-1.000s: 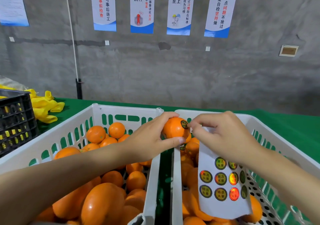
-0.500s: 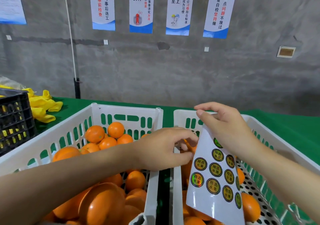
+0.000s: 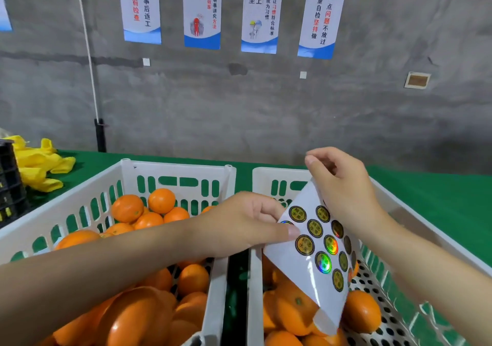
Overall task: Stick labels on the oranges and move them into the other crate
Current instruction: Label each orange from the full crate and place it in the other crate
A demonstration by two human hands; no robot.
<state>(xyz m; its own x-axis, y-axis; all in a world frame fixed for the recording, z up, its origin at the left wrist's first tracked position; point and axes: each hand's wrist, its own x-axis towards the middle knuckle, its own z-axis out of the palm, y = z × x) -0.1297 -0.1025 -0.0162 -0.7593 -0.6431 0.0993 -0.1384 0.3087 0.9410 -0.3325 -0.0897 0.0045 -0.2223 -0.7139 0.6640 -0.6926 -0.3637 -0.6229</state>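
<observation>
the right hand [image 3: 346,188] grips the top of the label sheet [image 3: 306,274], which hangs slanted from that grip over the right crate [image 3: 277,171]. the left hand [image 3: 247,226] reaches across, and its thumb and curled fingers pinch a label [image 3: 286,223] at the sheet's edge farthest from the right hand's hold. whether the label has lifted off the backing cannot be told. neither hand holds an orange.

below and behind the left wrist, the left crate [image 3: 175,168] is heaped with oranges [image 3: 127,208]. under the hanging sheet, the right crate holds a thinner layer of fruit [image 3: 362,311], and bare perforated floor shows beside it. about a dozen round labels [image 3: 315,228] remain on the sheet.

judging from this, the task is partly done: some fruit looks transferred, but most of the pile seems to wait, and the step in hand appears to be peeling a fresh label.
</observation>
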